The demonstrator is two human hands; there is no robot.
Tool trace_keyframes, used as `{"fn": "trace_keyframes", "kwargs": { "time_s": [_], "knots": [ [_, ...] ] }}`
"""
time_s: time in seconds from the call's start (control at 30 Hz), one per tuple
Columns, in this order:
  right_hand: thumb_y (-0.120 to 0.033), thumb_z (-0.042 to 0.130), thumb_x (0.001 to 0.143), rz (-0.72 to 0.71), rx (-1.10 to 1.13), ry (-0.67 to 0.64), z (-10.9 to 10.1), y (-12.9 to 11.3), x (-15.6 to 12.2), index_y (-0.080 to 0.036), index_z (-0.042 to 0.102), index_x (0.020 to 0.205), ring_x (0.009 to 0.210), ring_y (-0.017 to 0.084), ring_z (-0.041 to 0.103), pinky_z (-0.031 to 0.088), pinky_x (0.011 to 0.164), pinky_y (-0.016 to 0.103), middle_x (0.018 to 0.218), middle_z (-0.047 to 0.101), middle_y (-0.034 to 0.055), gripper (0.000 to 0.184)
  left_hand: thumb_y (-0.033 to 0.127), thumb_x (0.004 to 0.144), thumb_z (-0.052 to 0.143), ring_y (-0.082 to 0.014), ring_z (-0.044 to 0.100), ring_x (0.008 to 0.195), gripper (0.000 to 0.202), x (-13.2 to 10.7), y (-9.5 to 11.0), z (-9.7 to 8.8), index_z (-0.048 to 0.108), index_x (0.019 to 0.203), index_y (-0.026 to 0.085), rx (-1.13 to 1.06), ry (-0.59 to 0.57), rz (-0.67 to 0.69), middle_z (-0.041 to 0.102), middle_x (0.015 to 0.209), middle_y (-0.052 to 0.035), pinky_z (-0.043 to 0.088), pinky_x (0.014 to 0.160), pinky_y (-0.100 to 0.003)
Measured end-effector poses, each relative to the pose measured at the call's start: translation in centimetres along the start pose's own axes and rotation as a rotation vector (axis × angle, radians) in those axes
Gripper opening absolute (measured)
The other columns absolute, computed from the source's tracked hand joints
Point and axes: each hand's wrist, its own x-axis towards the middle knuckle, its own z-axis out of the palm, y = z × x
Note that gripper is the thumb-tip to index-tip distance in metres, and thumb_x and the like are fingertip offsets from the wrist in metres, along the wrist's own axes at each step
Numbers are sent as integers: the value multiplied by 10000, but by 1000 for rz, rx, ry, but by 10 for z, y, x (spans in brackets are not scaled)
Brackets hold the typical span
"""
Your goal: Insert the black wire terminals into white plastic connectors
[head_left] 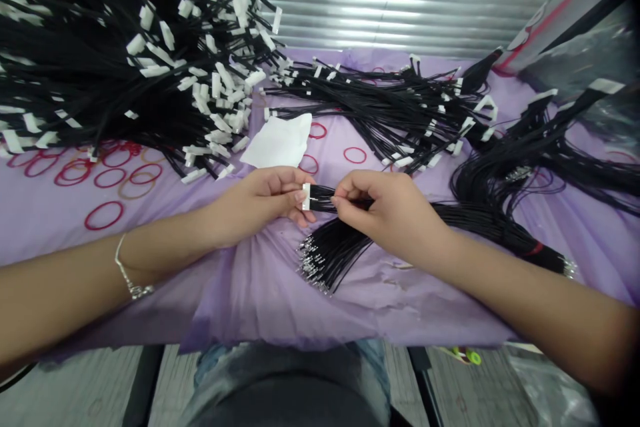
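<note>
My left hand [280, 197] pinches a white connector housing [307, 197] between thumb and fingers. Several thin black wires [323, 199] run out of its right side toward my right hand [377, 203]. The right thumb and forefinger are closed on one of these wires, a short way from the housing. Beneath the right hand lies a bundle of loose black wires [345, 250] with bare silver terminals [315, 263] fanned out at its left end. A red rubber band [535, 249] wraps this bundle near its right end.
A big heap of black cables with white connectors [150, 47] covers the back left. More connector cables [380, 107] lie behind my hands, and others [540, 140] at the right. Red rubber bands [104, 215] and a white paper piece [280, 140] rest on the purple cloth [240, 307].
</note>
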Motion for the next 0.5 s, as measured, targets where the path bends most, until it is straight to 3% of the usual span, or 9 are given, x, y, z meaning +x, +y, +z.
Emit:
{"fn": "trace_keyframes", "kwargs": {
  "time_s": [0.5],
  "knots": [
    [-156,561,730,40,62,-41,-3,0,3,-147,572,636,498,46,425,318,494,182,539,508,-61,96,112,829,552,-93,636,578,97,-1,3,1,551,924,92,41,19,-33,681,674,-26,501,580,-173]
  ]
}}
